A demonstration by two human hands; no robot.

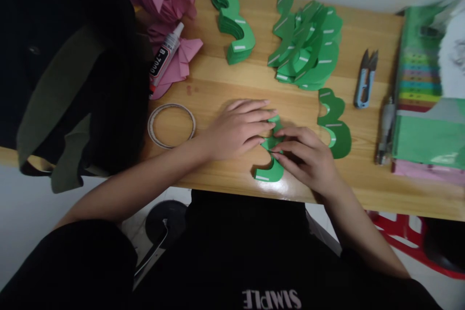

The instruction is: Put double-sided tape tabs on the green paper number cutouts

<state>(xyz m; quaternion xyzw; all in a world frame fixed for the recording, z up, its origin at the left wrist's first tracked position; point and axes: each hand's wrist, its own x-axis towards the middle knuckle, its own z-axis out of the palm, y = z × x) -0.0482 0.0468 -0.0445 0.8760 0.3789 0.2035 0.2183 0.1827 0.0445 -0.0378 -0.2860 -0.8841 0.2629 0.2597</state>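
Observation:
A wavy green paper cutout [273, 172] lies near the table's front edge, partly covered by both hands. My left hand [241, 128] rests flat with its fingers stretched, the tips touching the cutout's left side. From the right, my right hand [307, 155] pinches at the middle of the cutout with thumb and fingers; whatever else is between the fingertips is too small to make out. Just right of it lies another green cutout [339, 138] with white strips. Behind are a neat stack of green cutouts [241, 36] and a loose pile of them [319, 53].
On the left are a tape roll [149, 126], a glue tube [165, 58], pink paper pieces [189, 53] and a dark bag [80, 68]. At right lie blue thread snips [364, 85], a pen [384, 131] and packs of coloured paper [428, 140]. A wall closes the back.

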